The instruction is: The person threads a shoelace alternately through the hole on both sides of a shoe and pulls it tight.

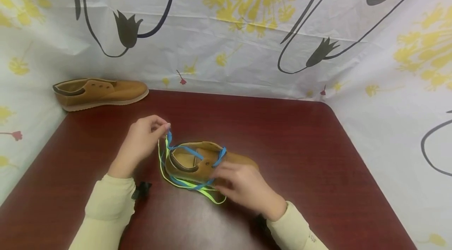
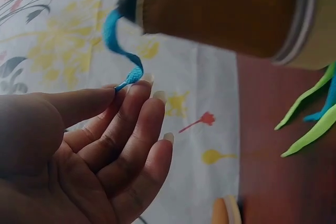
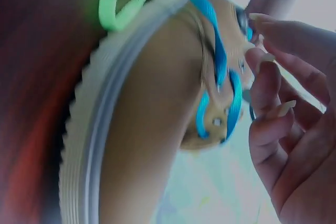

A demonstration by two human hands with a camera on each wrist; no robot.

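A tan shoe point(image 1: 194, 169) stands on the table with its toe pointing right. Blue lace point(image 3: 220, 59) runs through its front eyelets. At the heel end, my left hand point(image 1: 146, 136) pinches the tip of the blue lace point(image 2: 134, 74) between thumb and fingertips, raised above the shoe. My right hand point(image 1: 241, 183) is beside the eyelets on the near side, its fingers loosely bent and apart in the right wrist view. Neon green lace point(image 1: 208, 195) and more blue lace trail along the shoe's near side and around its heel.
A second tan shoe point(image 1: 106, 93), its eyelets bare of lace, lies at the table's back left corner. White cloth point(image 1: 240, 69) with yellow and grey flowers hangs behind the dark red table point(image 1: 293, 136) and on both sides.
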